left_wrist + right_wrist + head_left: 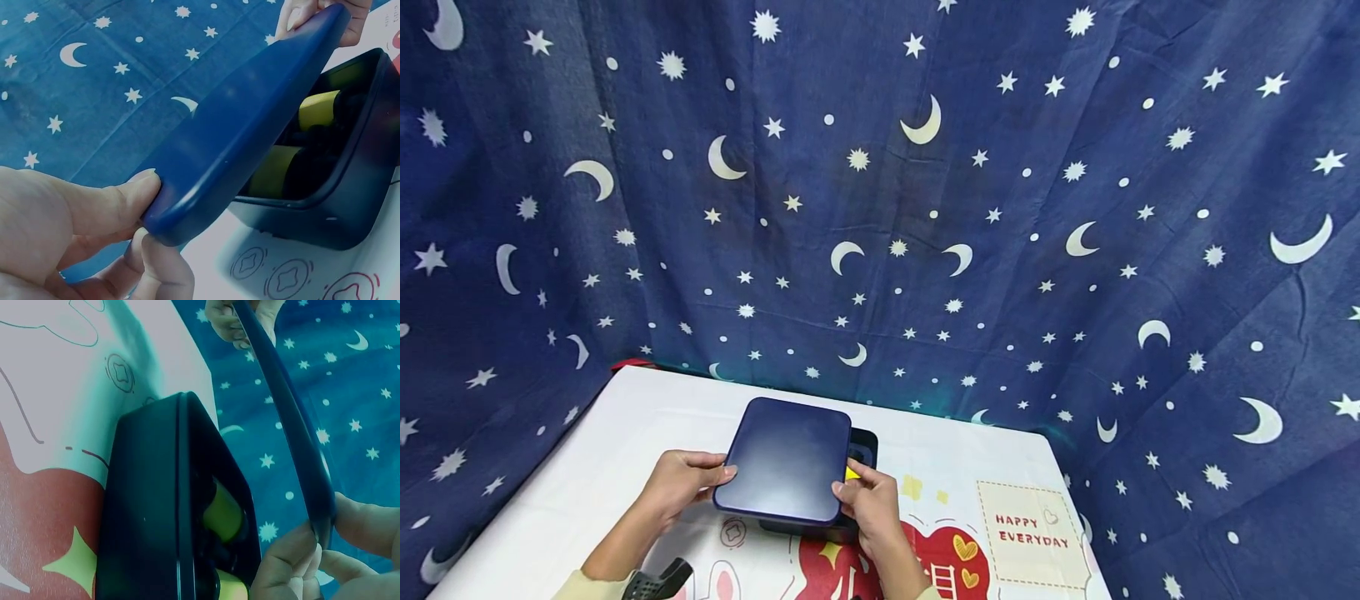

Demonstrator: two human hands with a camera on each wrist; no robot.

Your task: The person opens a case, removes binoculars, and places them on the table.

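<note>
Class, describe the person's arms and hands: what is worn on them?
The left hand and right hand are ungloved. The left sleeve is pale cream, with a black, textured device beside its edge. Only a small, similarly pale corner of the right sleeve shows.

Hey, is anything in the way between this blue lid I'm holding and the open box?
No separate object shows between the lid and the box, just an open gap. Only fingers of your left hand and right hand tuck under the lid's edges.
</note>
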